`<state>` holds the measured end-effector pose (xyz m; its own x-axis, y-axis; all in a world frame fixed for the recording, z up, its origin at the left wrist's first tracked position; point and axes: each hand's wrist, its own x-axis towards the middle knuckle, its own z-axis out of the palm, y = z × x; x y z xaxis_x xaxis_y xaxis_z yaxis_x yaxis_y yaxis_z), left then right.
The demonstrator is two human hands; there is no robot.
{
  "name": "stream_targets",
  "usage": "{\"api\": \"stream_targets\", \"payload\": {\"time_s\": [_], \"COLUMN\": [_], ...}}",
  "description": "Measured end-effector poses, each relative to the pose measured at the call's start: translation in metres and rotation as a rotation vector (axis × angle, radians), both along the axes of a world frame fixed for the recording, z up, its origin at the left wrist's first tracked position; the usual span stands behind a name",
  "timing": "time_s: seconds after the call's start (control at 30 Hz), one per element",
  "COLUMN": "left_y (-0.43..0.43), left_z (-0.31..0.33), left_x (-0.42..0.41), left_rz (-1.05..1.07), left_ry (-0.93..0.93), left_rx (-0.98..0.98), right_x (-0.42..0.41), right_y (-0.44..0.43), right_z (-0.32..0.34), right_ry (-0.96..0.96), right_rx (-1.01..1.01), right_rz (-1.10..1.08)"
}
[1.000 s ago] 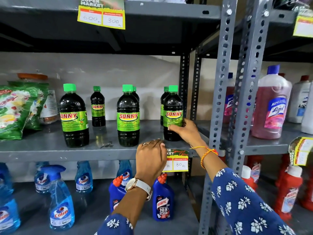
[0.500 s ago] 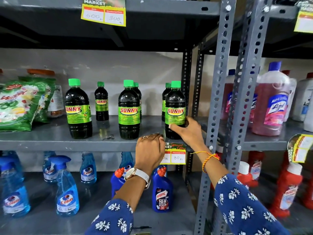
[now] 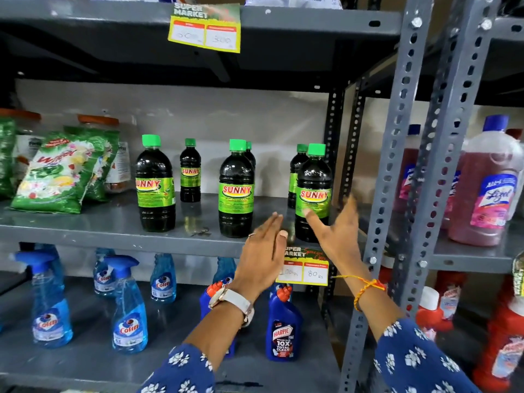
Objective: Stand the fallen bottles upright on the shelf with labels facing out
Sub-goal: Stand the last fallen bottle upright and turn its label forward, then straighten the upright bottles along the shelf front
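Several dark Sunny bottles with green caps stand upright on the grey middle shelf [image 3: 85, 231], labels facing out. The rightmost front bottle [image 3: 313, 191] stands by the shelf post. A second front bottle [image 3: 236, 191] is in the middle and a third [image 3: 154, 185] to the left, with smaller ones behind. My right hand [image 3: 337, 231] is open just in front of and to the right of the rightmost bottle, fingers spread, holding nothing. My left hand [image 3: 263, 251] is flat and open over the shelf's front edge.
Green detergent packets [image 3: 62, 171] lie at the shelf's left. Blue Colin spray bottles [image 3: 129, 307] and Harpic bottles [image 3: 283, 327] fill the lower shelf. A perforated steel post [image 3: 397, 165] stands right of my right hand, with pink Lizol bottles [image 3: 487, 188] beyond. A price tag [image 3: 306, 270] hangs on the edge.
My right hand has let go of the rightmost bottle and opened, drawing back a little. My left hand has lifted off the shelf edge and flattened out. The view has come closer.
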<state>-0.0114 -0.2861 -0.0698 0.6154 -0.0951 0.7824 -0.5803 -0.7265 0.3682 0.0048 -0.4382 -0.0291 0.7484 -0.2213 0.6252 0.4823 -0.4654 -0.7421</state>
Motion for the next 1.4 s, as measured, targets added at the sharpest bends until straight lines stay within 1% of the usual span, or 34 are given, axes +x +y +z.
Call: {"api": "stream_targets", "payload": {"time_s": [0.03,0.07,0.1,0.13,0.17,0.2,0.23,0.27,0.3,0.37,0.43,0.47,0.53,0.57,0.67,0.77,0.9,1.4], "left_y": [0.010,0.024,0.041,0.059,0.080,0.103,0.127,0.149,0.167,0.198,0.219,0.226,0.239,0.242,0.245,0.243,0.245,0.246], "left_z": [0.004,0.009,0.016,0.022,0.029,0.036,0.041,0.045,0.048,0.049,0.045,0.042,0.035,0.032,0.027,0.027,0.024,0.022], "left_x": [-0.007,-0.013,-0.020,-0.023,-0.021,-0.017,-0.011,-0.007,-0.003,0.002,0.008,0.011,0.017,0.020,0.023,0.022,0.025,0.024], "left_rz": [-0.034,-0.027,0.015,0.081,0.163,0.249,0.329,0.397,0.447,0.507,0.578,0.609,0.611,0.582,0.485,0.496,0.522,0.541], "left_ry": [-0.017,-0.086,-0.190,-0.304,-0.395,-0.448,-0.455,-0.413,-0.330,-0.085,0.136,0.221,0.341,0.363,0.314,0.245,0.195,0.197], "left_rx": [-0.086,-0.152,-0.194,-0.224,-0.252,-0.285,-0.315,-0.342,-0.361,-0.345,-0.241,-0.171,-0.032,0.016,0.021,-0.009,0.005,0.006], "right_x": [-0.008,-0.017,-0.026,-0.034,-0.037,-0.038,-0.035,-0.030,-0.025,-0.012,0.000,0.004,0.013,0.014,0.014,0.014,0.015,0.004], "right_y": [0.004,0.011,0.022,0.034,0.048,0.063,0.079,0.093,0.105,0.125,0.135,0.137,0.139,0.139,0.138,0.139,0.141,0.145], "right_z": [-0.002,-0.003,-0.001,0.003,0.007,0.014,0.021,0.026,0.032,0.035,0.029,0.024,0.013,0.011,0.013,0.013,0.011,0.012], "right_ry": [-0.096,-0.223,-0.322,-0.372,-0.373,-0.331,-0.258,-0.172,-0.095,0.047,0.162,0.203,0.240,0.245,0.269,0.267,0.266,0.230], "right_rx": [-0.039,-0.075,-0.101,-0.118,-0.123,-0.116,-0.107,-0.098,-0.092,-0.031,0.005,-0.027,-0.135,-0.169,-0.202,-0.242,-0.283,-0.327], "right_rz": [-0.041,-0.050,-0.014,0.055,0.136,0.214,0.265,0.280,0.276,0.266,0.263,0.254,0.195,0.166,0.153,0.105,0.059,0.082]}}
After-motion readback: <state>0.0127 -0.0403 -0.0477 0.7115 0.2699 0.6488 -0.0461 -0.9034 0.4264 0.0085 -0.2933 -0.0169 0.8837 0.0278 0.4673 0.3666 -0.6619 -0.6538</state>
